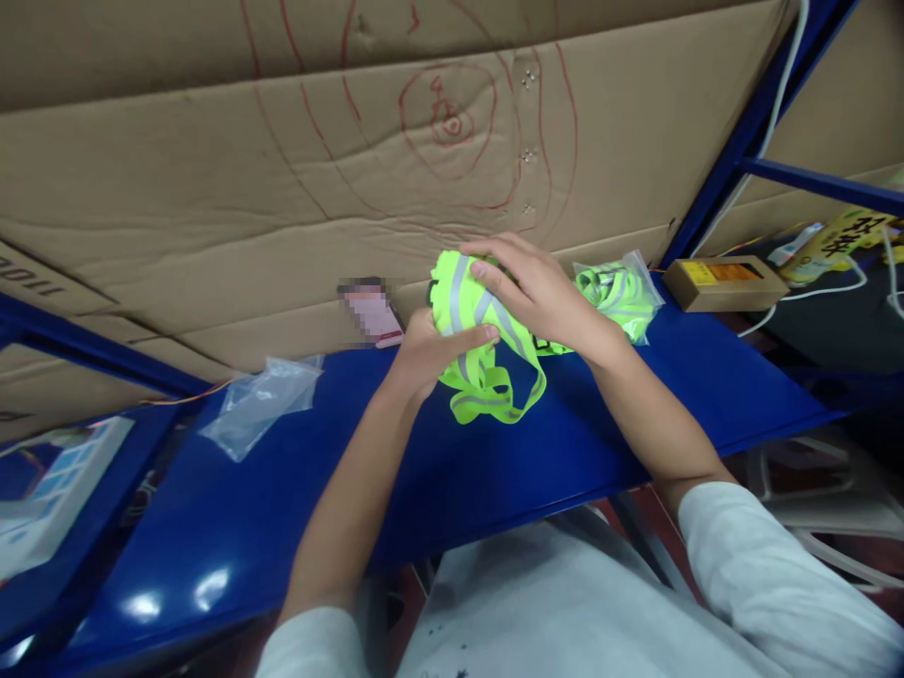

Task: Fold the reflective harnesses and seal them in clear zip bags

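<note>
A neon yellow safety vest (480,330) with grey reflective strips is bunched up above the blue shelf (438,471). My left hand (427,348) grips its lower left side, thumb pressed across the fabric. My right hand (537,292) lies over the top of the bundle with fingers curled round it. Loose straps of the vest hang down onto the shelf.
An empty clear plastic bag (258,403) lies at the left of the shelf. A bagged yellow vest (621,292) sits to the right, with a small brown box (724,282) and white cables beyond. Cardboard (282,188) walls the back. A phone (371,311) leans there.
</note>
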A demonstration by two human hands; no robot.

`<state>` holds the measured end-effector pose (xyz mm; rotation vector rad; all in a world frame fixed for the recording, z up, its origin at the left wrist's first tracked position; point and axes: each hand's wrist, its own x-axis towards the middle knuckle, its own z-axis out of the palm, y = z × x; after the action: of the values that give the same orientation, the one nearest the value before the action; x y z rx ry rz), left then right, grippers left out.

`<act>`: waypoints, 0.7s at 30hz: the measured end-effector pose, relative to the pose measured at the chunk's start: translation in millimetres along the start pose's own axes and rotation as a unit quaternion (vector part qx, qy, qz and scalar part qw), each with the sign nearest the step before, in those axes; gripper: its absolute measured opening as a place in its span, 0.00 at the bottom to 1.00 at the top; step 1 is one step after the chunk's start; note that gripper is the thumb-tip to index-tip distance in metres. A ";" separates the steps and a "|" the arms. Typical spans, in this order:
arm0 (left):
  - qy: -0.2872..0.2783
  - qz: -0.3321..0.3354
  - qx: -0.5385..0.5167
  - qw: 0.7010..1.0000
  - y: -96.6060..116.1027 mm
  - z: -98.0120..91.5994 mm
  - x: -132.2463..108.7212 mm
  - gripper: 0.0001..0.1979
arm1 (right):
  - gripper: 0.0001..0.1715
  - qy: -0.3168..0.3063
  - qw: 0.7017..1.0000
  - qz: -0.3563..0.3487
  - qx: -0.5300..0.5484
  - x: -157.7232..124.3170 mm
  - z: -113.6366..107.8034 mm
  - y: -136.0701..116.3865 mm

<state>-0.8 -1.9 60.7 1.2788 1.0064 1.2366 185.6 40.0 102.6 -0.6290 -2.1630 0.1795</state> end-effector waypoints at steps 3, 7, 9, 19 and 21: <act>-0.042 -0.045 -0.031 0.998 -3.7 1.0 1.6 0.26 | 0.23 -0.005 0.997 0.027 -0.071 -1.2 5.4 -6.6; -0.025 -0.059 -0.056 0.996 -11.4 9.6 4.0 0.29 | 0.25 -0.005 0.985 0.069 -0.156 -1.0 5.6 -13.3; -0.003 -0.058 -0.037 0.998 -14.1 10.9 4.9 0.27 | 0.27 -0.033 0.989 0.054 -0.132 -0.7 3.0 -9.7; -0.058 -0.007 0.086 0.995 -23.2 -5.7 8.7 0.19 | 0.52 -0.218 0.964 0.122 -0.096 -9.5 3.5 -4.4; -0.085 -0.009 0.106 0.991 -22.9 -7.3 8.6 0.19 | 0.44 -0.272 0.952 0.125 -0.066 -5.8 1.3 -5.8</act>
<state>-4.9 9.9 38.4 1.5090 1.0420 1.0077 185.4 32.2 99.7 -1.0278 -2.6314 0.3830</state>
